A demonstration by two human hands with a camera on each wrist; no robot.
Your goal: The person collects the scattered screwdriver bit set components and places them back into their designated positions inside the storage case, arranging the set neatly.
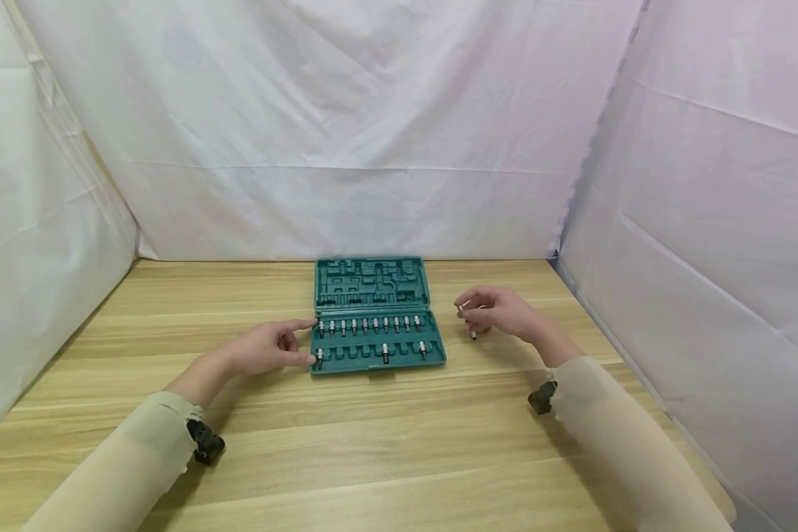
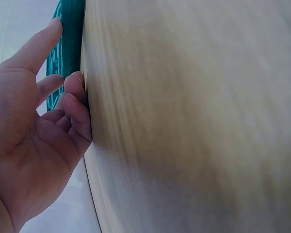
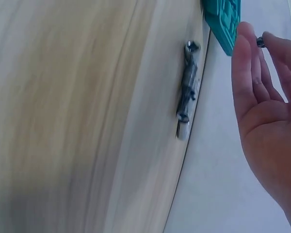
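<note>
A green plastic case (image 1: 377, 363) lies unfolded on the table, with metal bit sockets (image 1: 386, 352) in two rows of slots. The upper row is full of them; the lower row has three, with bare slots between. My left hand (image 1: 270, 346) rests at the case's left side, thumb and index finger spread against its edge, the other fingers bent. To the right of the case my right hand (image 1: 502, 310) pinches a small bit socket (image 3: 260, 42) between thumb and fingertips, above the table. Loose bit sockets (image 3: 186, 90) lie on the wood below that hand.
The case lid (image 1: 371, 282) leans back behind the slots, with moulded hollows inside. White cloth (image 1: 359, 133) hangs behind the wooden table (image 1: 372, 443) and on both sides. Each wrist bears a black camera (image 1: 206, 442).
</note>
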